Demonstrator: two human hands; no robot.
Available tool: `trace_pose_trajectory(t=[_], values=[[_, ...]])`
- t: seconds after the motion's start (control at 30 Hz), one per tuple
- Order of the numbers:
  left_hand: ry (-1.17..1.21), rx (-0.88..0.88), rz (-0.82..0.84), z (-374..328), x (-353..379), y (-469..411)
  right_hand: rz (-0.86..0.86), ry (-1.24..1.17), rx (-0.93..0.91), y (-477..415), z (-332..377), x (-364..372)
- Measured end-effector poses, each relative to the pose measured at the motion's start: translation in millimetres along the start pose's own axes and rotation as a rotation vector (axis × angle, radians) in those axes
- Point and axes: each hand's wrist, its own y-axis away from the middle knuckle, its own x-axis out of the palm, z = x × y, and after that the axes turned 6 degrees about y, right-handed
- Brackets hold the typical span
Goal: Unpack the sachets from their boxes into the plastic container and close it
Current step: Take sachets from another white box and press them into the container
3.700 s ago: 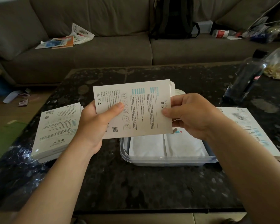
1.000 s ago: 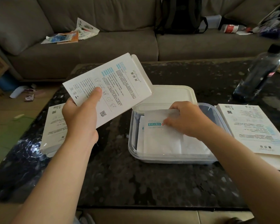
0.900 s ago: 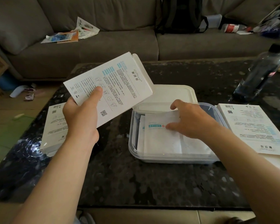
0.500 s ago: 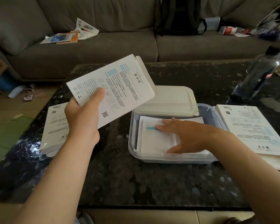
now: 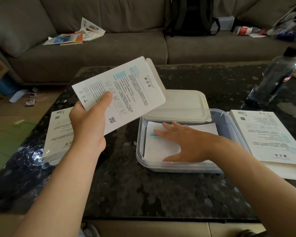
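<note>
I have my right hand [image 5: 183,142] flat, fingers straight, on the sachets [image 5: 161,147] in the plastic container [image 5: 178,165], presumably levelling them for the lid [image 5: 183,103] (resting on the far rim); my left hand [image 5: 88,124] grips the opened box [image 5: 126,89] aside.

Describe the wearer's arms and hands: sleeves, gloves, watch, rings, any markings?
Nothing worn that shows. The left hand and right hand are bare: no gloves, and no rings visible on the fingers. The wrists carry no watch or band. The left forearm and right forearm are bare to the frame edge, with no sleeve in view and no markings visible.
</note>
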Motion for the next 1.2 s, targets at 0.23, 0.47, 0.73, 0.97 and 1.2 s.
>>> trace_pose_trajectory(t=[0.23, 0.47, 0.73, 0.97, 1.2], values=[[-0.010, -0.009, 0.011, 0, -2, 2, 0.037, 0.037, -0.046, -13, 1, 5], [0.001, -0.018, 0.041, 0, -2, 4, 0.042, 0.086, -0.054, -16, -2, 8], [-0.005, -0.022, 0.045, -3, -5, 5, 0.065, 0.137, -0.066, -23, -9, 17], [-0.021, -0.017, 0.053, -4, -6, 5, 0.043, 0.107, -0.066, -22, -9, 18], [-0.040, -0.019, 0.084, -3, -6, 3, -0.008, -0.102, -0.002, -10, -7, 5]])
